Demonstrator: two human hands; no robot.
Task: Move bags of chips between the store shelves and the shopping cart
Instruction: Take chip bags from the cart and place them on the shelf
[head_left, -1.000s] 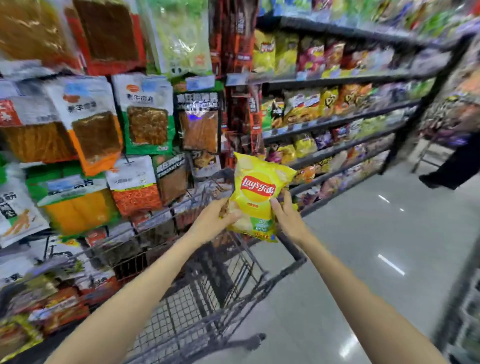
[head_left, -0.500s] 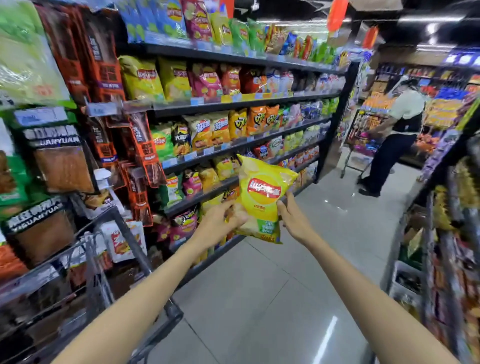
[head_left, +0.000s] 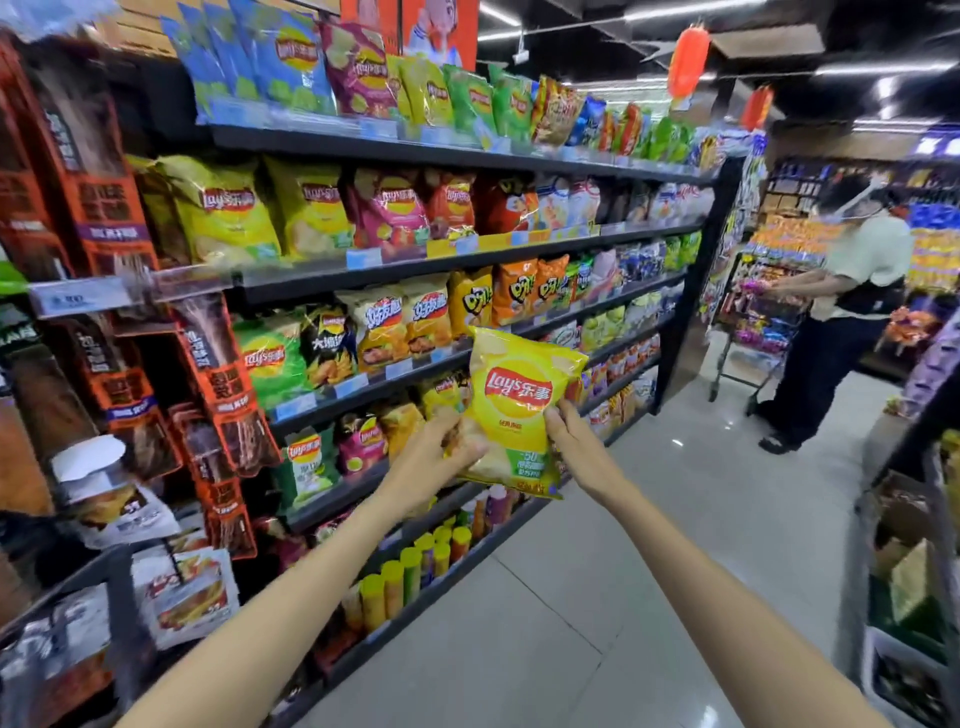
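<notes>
We have the yellow chip bag (head_left: 519, 410) held upright in mid-air at centre frame, in front of the store shelves (head_left: 467, 260), at roughly the third and fourth tiers. Glossy crinkled foil, pillow shape, crimped top seam. Red oval logo reads "Lay's" plus Chinese characters; green panel at the bottom shows "-50", rest too small to read.

Our left hand (head_left: 441, 452) pinches the bag's lower-left edge, thumb on the front face. Our right hand (head_left: 576, 447) grips the lower-right edge, fingers curled behind, thumb on front. Both clamped on the bag.

Shelves: dark metal tiers with clear plastic price strips, running from 9 o'clock toward 1 o'clock. More shiny Lay's bags in yellow, green, pink, blue. Stiff upright cylinder cans (head_left: 410, 577) on the bottom tier at 7 o'clock of the bag.

Flat orange-black hanging packs (head_left: 218, 374) at 9 o'clock; print unreadable.

Another person (head_left: 841, 322) with a wire cart (head_left: 748, 332) at 3 o'clock. Floor (head_left: 649, 545) is glossy pale tile.
</notes>
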